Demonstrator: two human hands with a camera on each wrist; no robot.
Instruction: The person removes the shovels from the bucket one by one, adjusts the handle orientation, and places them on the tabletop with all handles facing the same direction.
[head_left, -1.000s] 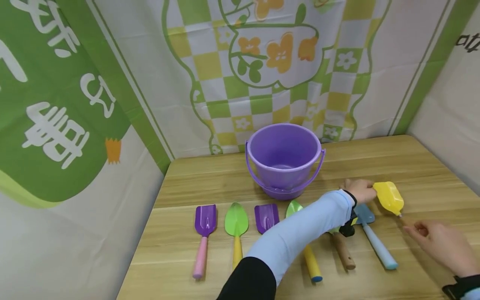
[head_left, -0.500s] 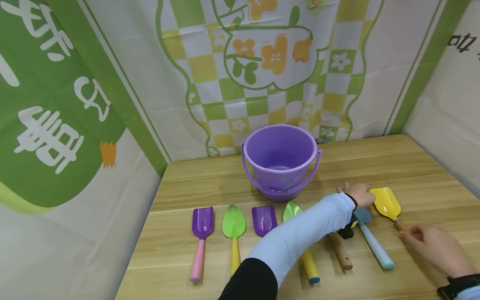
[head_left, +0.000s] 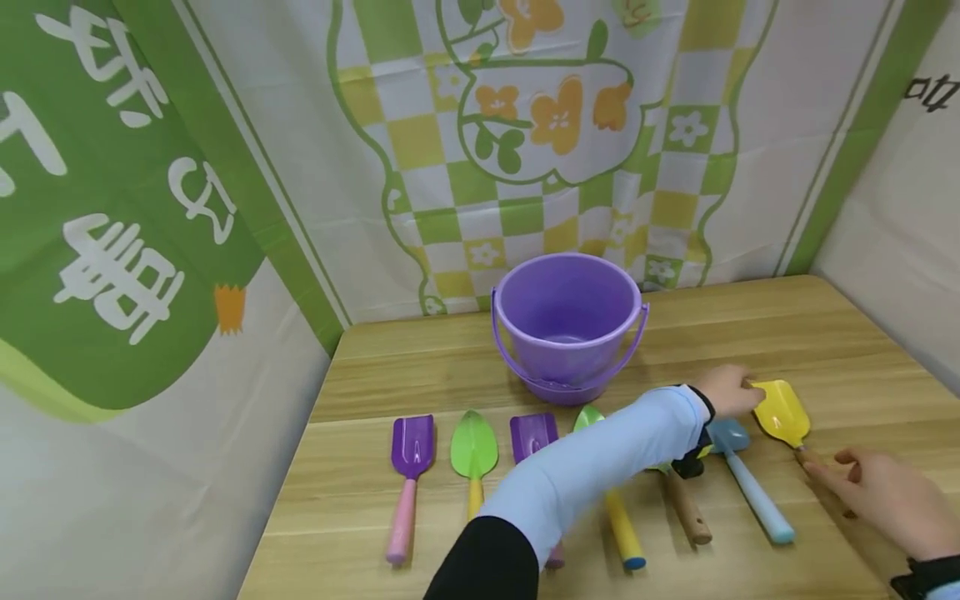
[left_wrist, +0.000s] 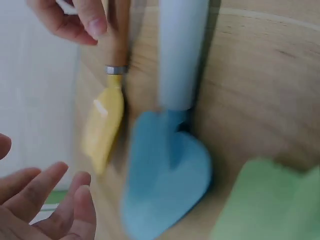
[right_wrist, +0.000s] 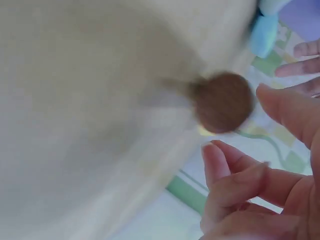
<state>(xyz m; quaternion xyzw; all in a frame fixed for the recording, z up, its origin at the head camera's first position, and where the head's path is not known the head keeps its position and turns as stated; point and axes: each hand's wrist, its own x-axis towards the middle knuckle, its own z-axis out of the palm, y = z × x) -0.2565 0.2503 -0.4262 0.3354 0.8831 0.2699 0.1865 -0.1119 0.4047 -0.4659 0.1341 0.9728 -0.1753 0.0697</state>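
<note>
A yellow toy shovel point(head_left: 782, 412) with a wooden handle lies at the right end of a row of shovels. Beside its blade is my left hand point(head_left: 727, 390); in the left wrist view the fingers point(left_wrist: 52, 192) are spread and apart from the blade. My right hand point(head_left: 885, 500) is around the handle end. The right wrist view shows thumb and fingers on either side of the round brown handle point(right_wrist: 225, 102), with small gaps. A light-blue shovel point(head_left: 761, 496) lies just left of the yellow one.
A purple bucket point(head_left: 566, 358) stands at the back. Leftward lie a wooden-handled green shovel point(head_left: 688, 510), a green trowel with a yellow handle point(head_left: 622, 529), purple shovels point(head_left: 412, 446) and another green trowel point(head_left: 474, 446). Printed cloth point(head_left: 502, 217) surrounds the wooden table point(head_left: 360, 375).
The yellow shovel, tilted between both hands a second ago, has come down in line with the others. My right hand has met its handle and loosened; my left fingers have left the blade.
</note>
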